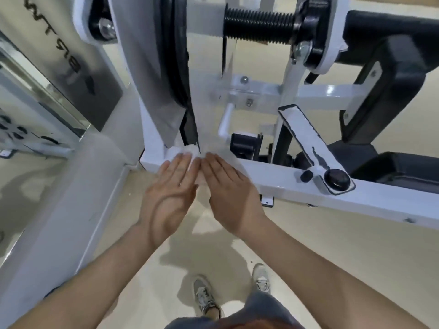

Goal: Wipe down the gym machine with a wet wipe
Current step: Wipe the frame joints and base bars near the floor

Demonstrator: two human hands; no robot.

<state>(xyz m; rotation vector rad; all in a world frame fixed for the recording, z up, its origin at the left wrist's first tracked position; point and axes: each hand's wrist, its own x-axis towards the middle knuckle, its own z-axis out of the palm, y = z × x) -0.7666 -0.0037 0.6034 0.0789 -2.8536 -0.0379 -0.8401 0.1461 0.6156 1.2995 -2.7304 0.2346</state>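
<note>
Left hand (171, 193): your fingers lie straight and close together, tips pressing flat on the wet wipe (187, 151).
Right hand (228, 193): your fingers are straight and hold nothing, tips touching the bar right beside your left fingertips.
Wipe position: bunched and white, under and just past your left fingertips, on the gym machine (273, 173) where its low bar meets the upright.
Black knob (337, 178): on that bar, well right of your right fingers.

A pale beige smooth floor (332, 252) spreads out below, glossy enough to carry soft grey shadows (204, 260). Along the left stands a large wall mirror (21, 193) that reflects the same beige floor, bordered by a broad white frame (78, 205) reaching the floor
</note>
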